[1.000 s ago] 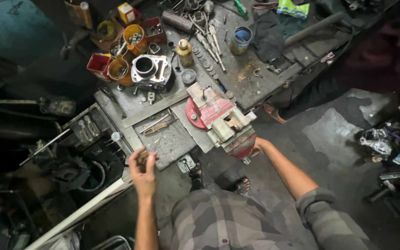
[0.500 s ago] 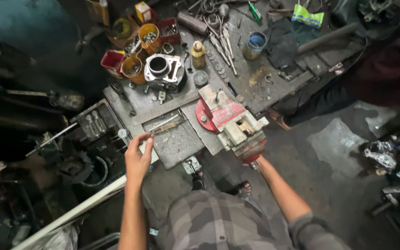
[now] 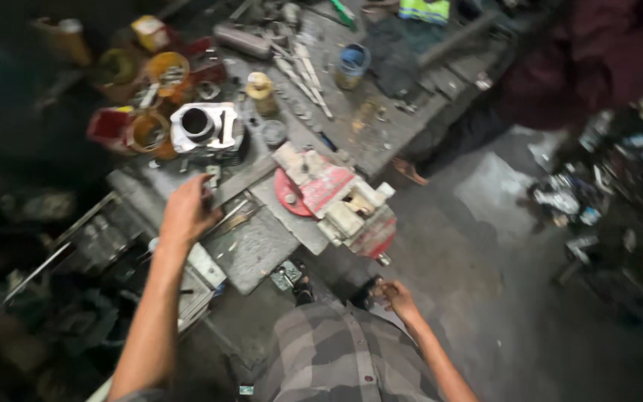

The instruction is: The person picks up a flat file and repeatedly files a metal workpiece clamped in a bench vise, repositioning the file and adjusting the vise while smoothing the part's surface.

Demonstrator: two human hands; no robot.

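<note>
Reaching over the workbench (image 3: 262, 246) with the left hand (image 3: 186, 212), fingers curled near a small dark piece too blurred to tell whether gripped, just below the white engine cylinder (image 3: 204, 126), while hanging the loosely curled, empty right hand (image 3: 396, 296) just under the red bench vise (image 3: 336, 199).

head cam, my only view | worn high, looking steeply down past my checked shirt (image 3: 344, 357) | faces the cluttered surface (image 3: 381, 126) running far-left to centre, floor (image 3: 485, 246) on the right | mid distance, frame tilted and slightly blurred | left hand (image 3: 186, 212) over surface, right hand (image 3: 396, 298) near | no second view to overlap
</note>
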